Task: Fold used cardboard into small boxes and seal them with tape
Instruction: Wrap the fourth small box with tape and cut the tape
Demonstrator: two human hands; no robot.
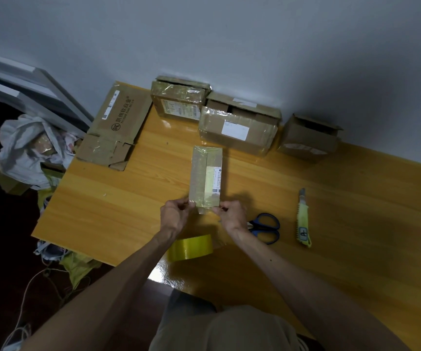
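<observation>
**Small box (206, 177) pinched at its near end**

Lies flat in the middle of the bench (118, 214), taped all over, white label (213, 179) on top. Gripped at the near left corner by left hand (175, 215) and at the near right corner by right hand (232, 214), fingers curled. Close behind the hands, toward the body: yellow tape roll (191, 247). To the right: blue scissors (277, 224), then yellow-green knife (304, 220).

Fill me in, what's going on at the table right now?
A person holds the near end of a small box on the table, left hand and right hand pinching its corners where clear tape wraps over. The tape roll lies nearer the person; scissors and a utility knife lie to the right. Other boxes sit along the wall.
</observation>
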